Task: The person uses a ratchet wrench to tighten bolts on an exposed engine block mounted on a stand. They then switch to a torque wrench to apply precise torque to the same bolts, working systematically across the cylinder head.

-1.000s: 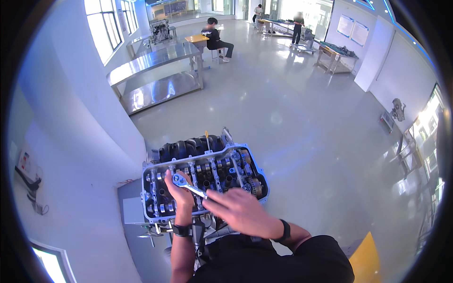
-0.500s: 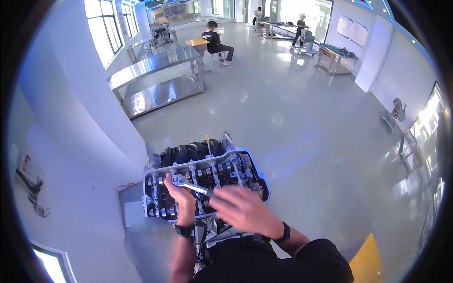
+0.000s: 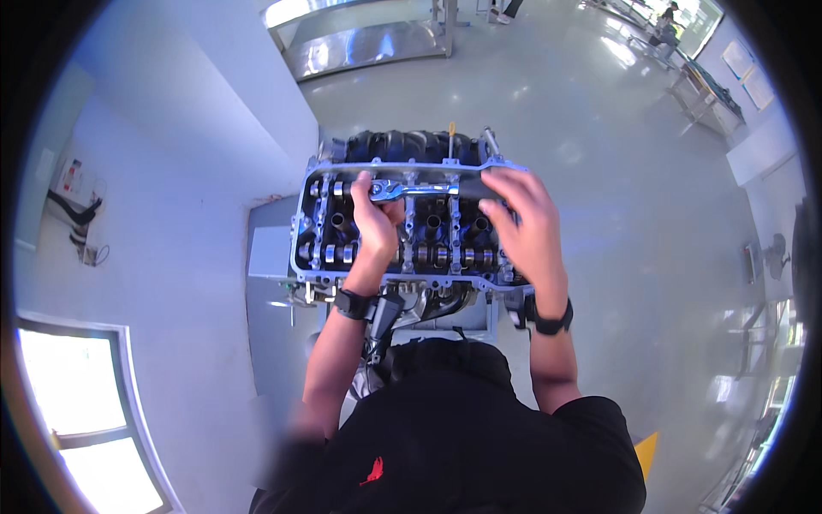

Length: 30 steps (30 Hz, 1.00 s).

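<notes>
A ratchet wrench [image 3: 430, 189] with a shiny head and dark grip lies level across the far side of an open engine [image 3: 297, 248]. My left hand [image 3: 375, 227] closes around its head, thumb up beside it. Whatever sits under the head is hidden by that hand. At the other end, the fingers and thumb of my right hand [image 3: 533, 224] pinch the dark grip. Beneath the wrench show the engine's camshafts [image 3: 347, 254] with bright lobes, and dark round wells between them.
Behind the engine's top is a black ribbed manifold [image 3: 411, 146], with a yellow-topped dipstick [image 3: 452, 130] standing up. A white wall [image 3: 171, 197] runs close on the left. A metal bench [image 3: 368, 43] stands beyond, and a person [image 3: 668, 21] is far off at the right.
My view has tipped down toward the engine. The wrench has swung from slanting to nearly level across it. My right hand has gone from a blur over the handle to its end.
</notes>
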{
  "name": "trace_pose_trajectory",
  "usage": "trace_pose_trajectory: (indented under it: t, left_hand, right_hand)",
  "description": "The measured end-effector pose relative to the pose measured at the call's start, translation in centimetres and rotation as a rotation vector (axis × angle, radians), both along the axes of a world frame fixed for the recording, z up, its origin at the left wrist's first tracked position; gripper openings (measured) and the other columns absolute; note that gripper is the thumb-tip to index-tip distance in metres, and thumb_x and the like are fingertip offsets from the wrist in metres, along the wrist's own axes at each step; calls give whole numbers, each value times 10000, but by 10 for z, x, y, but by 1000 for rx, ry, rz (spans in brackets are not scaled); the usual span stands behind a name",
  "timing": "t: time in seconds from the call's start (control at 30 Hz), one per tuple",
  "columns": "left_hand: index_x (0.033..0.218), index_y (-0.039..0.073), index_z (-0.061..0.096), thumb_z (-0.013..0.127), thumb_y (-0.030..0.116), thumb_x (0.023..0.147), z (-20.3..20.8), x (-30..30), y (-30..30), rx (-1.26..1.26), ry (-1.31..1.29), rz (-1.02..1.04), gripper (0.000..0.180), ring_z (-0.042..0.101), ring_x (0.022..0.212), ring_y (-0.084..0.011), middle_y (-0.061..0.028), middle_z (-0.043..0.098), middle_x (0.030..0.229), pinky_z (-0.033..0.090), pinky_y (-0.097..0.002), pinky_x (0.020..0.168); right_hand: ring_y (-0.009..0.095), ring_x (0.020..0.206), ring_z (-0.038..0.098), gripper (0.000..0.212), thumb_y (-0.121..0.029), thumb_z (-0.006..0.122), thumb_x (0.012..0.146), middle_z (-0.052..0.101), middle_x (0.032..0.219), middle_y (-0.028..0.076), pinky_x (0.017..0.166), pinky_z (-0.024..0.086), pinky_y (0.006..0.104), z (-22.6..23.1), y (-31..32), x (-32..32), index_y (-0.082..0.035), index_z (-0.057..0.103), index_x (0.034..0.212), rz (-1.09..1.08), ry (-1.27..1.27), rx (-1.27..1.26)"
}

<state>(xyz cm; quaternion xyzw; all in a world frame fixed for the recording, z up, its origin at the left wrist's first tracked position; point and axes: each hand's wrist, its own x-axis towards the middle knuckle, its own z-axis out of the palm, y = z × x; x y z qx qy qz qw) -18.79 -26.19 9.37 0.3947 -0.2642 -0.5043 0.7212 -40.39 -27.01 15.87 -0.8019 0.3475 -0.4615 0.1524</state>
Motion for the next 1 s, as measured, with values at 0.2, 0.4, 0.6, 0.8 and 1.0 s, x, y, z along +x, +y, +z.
trace_pose_trajectory:
  t: [0.2,0.4,0.6,0.8,1.0]
  left_hand:
    - [583,108,383,292,469,989,-3,-23,10,-35,103,305,550,283,418,-118,-9,327,482,201,-270,407]
    - [608,99,444,443,441,951,-1,28,17,-148,-243,-535,485,310,474,-103,16,375,504,255,-270,492]
    - [590,111,438,454,439,985,3,-25,15,103,-222,245,513,348,500,-60,51,409,538,266,-254,476]
    - [605,132,448,379,454,963,-14,-14,17,-57,31,104,487,314,451,-100,7,342,485,242,-265,439]
    - [525,78,467,455,532,855,-3,19,18,-133,-426,-674,561,342,461,-111,9,394,481,247,-274,483]
  right_hand:
    - [157,696,644,260,-72,793,703,678,979,51,606,516,294,-5,70,14,-148,736,945,288,-6,-224]
    - [187,909,640,296,-68,750,818,620,1130,113,707,540,282,-15,-12,-5,-27,680,1103,107,-349,292]
    - [163,846,613,316,-14,758,766,627,992,99,645,521,260,-32,41,-2,-44,670,1068,-91,-409,185]
    - [204,818,632,267,-104,828,695,625,975,75,684,517,350,-42,69,-5,-117,737,946,296,-220,-170]
    - [106,814,614,353,-84,649,923,606,1091,74,736,566,260,-31,-1,-5,-2,585,1260,71,-775,624]
